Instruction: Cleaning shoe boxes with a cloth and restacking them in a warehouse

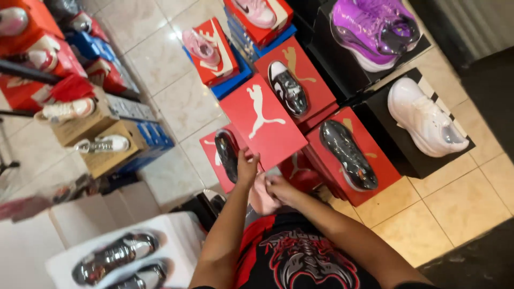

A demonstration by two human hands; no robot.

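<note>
My left hand [247,167] grips the near edge of a red shoebox lid [262,120] with a white animal logo, holding it tilted up. My right hand [279,187] rests just beside it on a pink item [261,199], partly hidden under both hands, so I cannot tell what it is. A dark glossy shoe [227,155] on a red box lies right by my left hand. I wear a black shirt with a red print [305,259].
Red boxes carry dark wrapped shoes [347,155] [288,87]. Black boxes on the right hold a white shoe [425,119] and a purple shoe [372,29]. Pink shoes [201,47] sit on red and blue boxes. White boxes with silver shoes [115,256] stand lower left on the tiled floor [455,203].
</note>
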